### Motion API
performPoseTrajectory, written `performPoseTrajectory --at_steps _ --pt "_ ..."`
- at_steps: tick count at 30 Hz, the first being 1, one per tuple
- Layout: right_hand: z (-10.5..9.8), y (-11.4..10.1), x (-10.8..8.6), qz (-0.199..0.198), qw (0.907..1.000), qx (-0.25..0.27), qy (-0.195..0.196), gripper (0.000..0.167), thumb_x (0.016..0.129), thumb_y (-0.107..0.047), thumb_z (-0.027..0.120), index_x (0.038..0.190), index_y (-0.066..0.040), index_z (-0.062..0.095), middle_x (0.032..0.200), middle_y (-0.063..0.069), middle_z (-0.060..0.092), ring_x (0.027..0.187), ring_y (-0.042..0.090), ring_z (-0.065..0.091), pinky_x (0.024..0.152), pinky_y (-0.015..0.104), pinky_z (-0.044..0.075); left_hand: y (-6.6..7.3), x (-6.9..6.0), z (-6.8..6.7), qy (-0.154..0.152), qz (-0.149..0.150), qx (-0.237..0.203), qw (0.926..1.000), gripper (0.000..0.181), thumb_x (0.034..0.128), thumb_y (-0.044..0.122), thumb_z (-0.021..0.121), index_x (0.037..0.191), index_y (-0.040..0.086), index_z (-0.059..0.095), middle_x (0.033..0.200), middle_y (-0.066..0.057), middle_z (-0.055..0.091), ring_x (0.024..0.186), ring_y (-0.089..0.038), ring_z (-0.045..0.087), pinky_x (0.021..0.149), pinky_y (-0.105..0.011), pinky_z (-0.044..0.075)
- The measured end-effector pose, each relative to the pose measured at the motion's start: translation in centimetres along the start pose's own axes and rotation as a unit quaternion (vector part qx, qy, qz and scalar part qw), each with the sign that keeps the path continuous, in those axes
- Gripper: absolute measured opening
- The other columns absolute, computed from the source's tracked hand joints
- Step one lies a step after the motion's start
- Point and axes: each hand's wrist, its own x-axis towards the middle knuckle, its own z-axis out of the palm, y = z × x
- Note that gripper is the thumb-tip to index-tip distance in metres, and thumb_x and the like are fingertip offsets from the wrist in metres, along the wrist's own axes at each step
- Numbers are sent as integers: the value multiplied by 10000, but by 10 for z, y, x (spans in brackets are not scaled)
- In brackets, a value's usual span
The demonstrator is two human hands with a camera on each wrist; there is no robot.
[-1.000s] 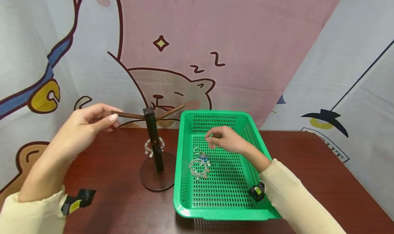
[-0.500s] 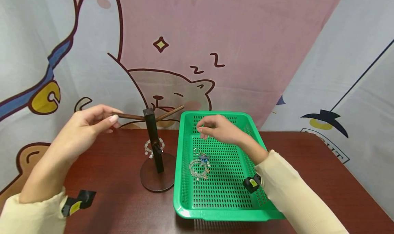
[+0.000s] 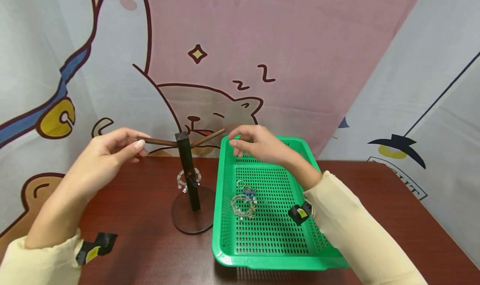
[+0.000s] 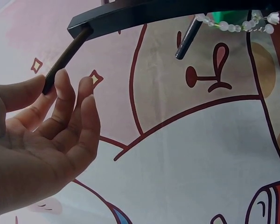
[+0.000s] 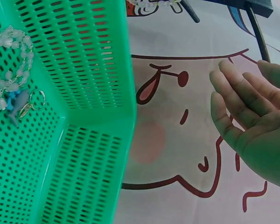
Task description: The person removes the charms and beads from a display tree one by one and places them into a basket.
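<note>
My left hand pinches the tip of the left upper peg of a dark wooden stand between thumb and fingers. The right hand is raised over the green basket's far left corner, its loosely bent fingers holding nothing. Its fingertips are close to the end of the right upper peg; contact cannot be made out. A pale beaded bracelet hangs on a lower peg. Inside the basket lie another beaded bracelet and a keychain with a blue-grey dolphin-like charm.
The green perforated basket stands right of the stand's round base, close beside it. Both are on a reddish-brown table. Behind hangs a cloth with cartoon prints.
The right hand has moved left and away from me, from above the basket's middle to beside the right upper peg. The left hand keeps its pinch on the left peg.
</note>
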Motion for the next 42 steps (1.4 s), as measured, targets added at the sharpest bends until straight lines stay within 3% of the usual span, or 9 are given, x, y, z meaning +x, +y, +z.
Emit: performPoseTrajectory --at_steps 10,15,18,23,35,42 --pt "2 -11 8 -169 9997 -131 103 242 943 -121 507 1147 -2 558 790 120 656 733 184 615 693 343 495 2 -1 5 67 133 18 9999 215 962 155 469 1112 47 580 824 -34 622 739 -79 583 662 -165 462" --pt "3 -14 11 -246 9991 -270 202 238 948 -120 496 1134 10 566 764 91 658 712 182 613 675 354 488 2 -3 7 139 176 42 9997 204 956 134 479 1111 41 571 825 -38 625 733 -79 579 659 -158 461" --pt "3 -15 11 -219 9991 -278 237 231 950 -123 493 1125 5 574 756 71 659 709 182 614 660 323 488 2 -4 10 185 119 96 9997 210 953 139 485 1118 35 564 836 -48 630 730 -76 579 658 -159 456" --pt "4 -16 12 -186 9991 -284 247 229 950 -123 494 1119 9 577 754 71 658 706 181 614 650 301 487 1 -6 15 14 -246 276 9993 287 961 211 479 1137 -10 524 914 -83 647 767 -77 579 677 -185 449" --pt "3 -14 12 -160 9993 -292 191 242 952 -121 490 1141 8 566 762 71 659 715 178 616 658 306 486 -1 -19 46 -277 -352 125 9989 305 899 305 586 1072 54 591 918 -45 646 800 -156 585 660 -310 459" --pt "2 -14 11 -166 9993 -301 163 249 954 -124 484 1155 3 559 766 58 658 726 180 615 668 308 488 3 -26 66 -337 -271 -56 9991 262 854 264 653 1022 67 609 858 -1 642 739 -124 596 638 -292 455"
